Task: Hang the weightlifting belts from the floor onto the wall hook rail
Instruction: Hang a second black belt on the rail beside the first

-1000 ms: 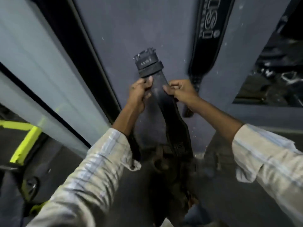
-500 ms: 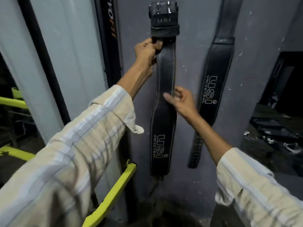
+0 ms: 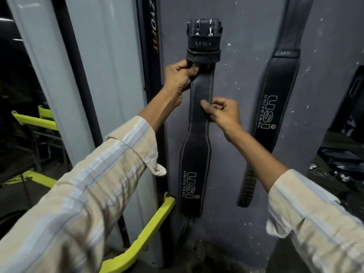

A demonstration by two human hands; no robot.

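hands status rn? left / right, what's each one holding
Left hand: closed, gripping the belt just under its buckle.
Right hand: fingers curled, thumb on the belt's strap lower down, pinching its edge.

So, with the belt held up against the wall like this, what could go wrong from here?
1. No hook is visible behind the buckle end, so the belt may not be caught yet. If the left hand lets go of the strap, it could probably slide down.
2. The right hand only touches the strap's edge, so it likely could not stop a fall.
3. The second belt hangs close by; a swing might knock it.
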